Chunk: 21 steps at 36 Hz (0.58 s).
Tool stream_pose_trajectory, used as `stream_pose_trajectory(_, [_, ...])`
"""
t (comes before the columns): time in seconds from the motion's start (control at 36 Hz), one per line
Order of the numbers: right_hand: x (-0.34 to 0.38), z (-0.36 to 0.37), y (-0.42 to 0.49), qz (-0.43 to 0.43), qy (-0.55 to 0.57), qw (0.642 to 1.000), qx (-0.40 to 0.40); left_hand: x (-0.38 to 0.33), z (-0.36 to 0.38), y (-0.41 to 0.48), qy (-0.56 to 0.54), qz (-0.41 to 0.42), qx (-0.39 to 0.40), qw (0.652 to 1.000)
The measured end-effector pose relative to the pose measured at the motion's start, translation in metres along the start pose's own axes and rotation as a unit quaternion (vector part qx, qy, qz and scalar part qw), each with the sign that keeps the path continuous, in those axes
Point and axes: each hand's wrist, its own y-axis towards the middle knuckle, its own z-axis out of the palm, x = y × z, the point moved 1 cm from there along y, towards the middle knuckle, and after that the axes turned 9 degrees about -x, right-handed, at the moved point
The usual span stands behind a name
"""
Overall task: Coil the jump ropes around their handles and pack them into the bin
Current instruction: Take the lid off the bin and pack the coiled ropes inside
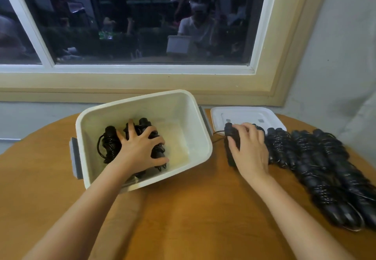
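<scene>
A white bin (pixel 189 105) with grey handles stands on the round wooden table. Inside it lie coiled black jump ropes (pixel 106 143). My left hand (pixel 140 147) is down in the bin, its fingers spread and curled round one coiled rope bundle (pixel 157 151). To the right of the bin, my right hand (pixel 249 147) grips another coiled black rope (pixel 231 137) that lies on the table. Its loose cord end sticks out toward the bin. Further right, several more coiled black ropes (pixel 317 162) lie side by side.
The bin's white lid (pixel 244 115) lies flat behind my right hand. A wooden table (pixel 193 208) spreads in front of me. Beyond it is a window sill and a dark window (pixel 142 25); a grey wall closes the right side.
</scene>
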Motion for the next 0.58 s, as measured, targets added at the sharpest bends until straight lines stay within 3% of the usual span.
stream_pose_trajectory(0.08, [-0.008, 0.012, 0.003, 0.084, -0.118, 0.974, 0.172, -0.001, -0.001, 0.002, 0.000, 0.002, 0.007, 1.000])
stream_pose_trajectory(0.14, [-0.005, 0.021, 0.003, 0.092, -0.148, 0.959, 0.224, -0.001, 0.000, 0.003, -0.002, 0.003, 0.007, 1.000])
stream_pose_trajectory(0.31, [0.001, 0.035, 0.008, 0.064, -0.238, 0.937, 0.248, 0.003, 0.002, 0.004, -0.002, 0.003, 0.012, 1.000])
stream_pose_trajectory(0.58, [-0.001, 0.047, 0.011, 0.021, -0.251, 0.926, 0.282, 0.003, 0.002, 0.005, -0.011, 0.003, 0.004, 1.000])
